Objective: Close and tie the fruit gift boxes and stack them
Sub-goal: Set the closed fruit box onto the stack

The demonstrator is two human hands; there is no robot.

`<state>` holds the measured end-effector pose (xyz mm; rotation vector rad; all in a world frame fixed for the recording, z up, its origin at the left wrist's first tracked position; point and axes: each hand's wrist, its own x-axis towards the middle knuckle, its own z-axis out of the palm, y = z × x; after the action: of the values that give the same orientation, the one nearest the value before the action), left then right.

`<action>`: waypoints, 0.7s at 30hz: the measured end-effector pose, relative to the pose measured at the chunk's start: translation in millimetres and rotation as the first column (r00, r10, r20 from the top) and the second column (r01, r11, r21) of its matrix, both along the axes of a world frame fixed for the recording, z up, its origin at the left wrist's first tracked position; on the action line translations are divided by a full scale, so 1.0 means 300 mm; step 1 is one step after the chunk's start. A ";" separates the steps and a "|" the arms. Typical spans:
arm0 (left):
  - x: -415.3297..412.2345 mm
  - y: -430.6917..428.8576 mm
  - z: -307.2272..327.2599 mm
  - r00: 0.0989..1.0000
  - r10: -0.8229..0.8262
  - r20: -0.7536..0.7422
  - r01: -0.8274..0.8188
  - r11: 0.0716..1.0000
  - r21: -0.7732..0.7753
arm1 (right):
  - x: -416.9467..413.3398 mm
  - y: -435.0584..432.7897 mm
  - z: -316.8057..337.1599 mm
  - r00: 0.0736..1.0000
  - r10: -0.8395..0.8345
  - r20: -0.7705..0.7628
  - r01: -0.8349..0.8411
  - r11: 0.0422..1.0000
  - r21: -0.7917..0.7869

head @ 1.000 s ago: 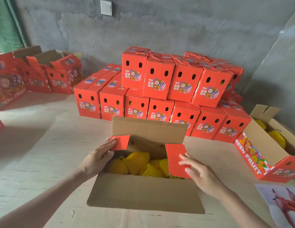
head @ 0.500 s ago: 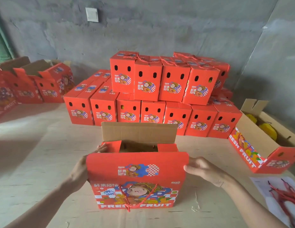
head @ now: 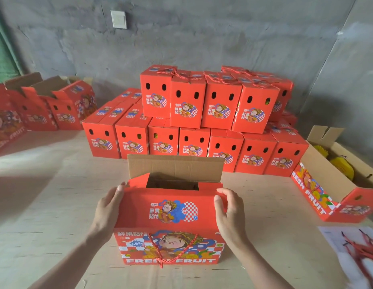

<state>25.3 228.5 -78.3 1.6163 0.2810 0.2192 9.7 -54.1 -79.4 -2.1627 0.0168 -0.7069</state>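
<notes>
A red fruit gift box (head: 171, 232) stands in front of me on the table. Its near top flap (head: 171, 207) is folded over the opening. The far flap (head: 175, 166) stands upright, brown side towards me. A gap at the back of the top stays uncovered. A red cord handle (head: 158, 254) hangs down the front face. My left hand (head: 107, 213) grips the flap's left edge. My right hand (head: 228, 213) grips its right edge. Behind it, a stack of closed red boxes (head: 202, 122) stands in two layers.
An open box (head: 319, 197) with yellow netted fruit lies at the right. Several open boxes (head: 54, 107) stand at the far left. Loose red cords (head: 362, 253) lie on a white sheet at the lower right. A grey concrete wall runs behind the table.
Both hands folded the side flaps in over the fruit, then brought the near flap up and down across the top. The fruit is now hidden.
</notes>
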 end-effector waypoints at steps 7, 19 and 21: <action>0.001 0.014 -0.023 0.857 -0.035 -0.514 -0.156 0.933 -0.323 | -0.007 -0.012 -0.016 0.996 0.042 0.084 -0.040 0.999 -0.018; -0.005 0.122 0.051 0.984 0.167 -0.065 -0.119 0.880 0.459 | -0.044 -0.042 0.074 0.937 0.305 0.171 -0.347 0.868 0.354; -0.005 0.138 0.081 0.988 0.139 0.070 -0.149 0.712 0.686 | -0.051 -0.047 0.073 0.933 0.316 0.173 -0.360 0.854 0.376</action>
<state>23.9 269.9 -54.1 2.3451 0.3390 0.5018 -5.7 -68.2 -57.5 -1.6711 -0.2507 -0.5525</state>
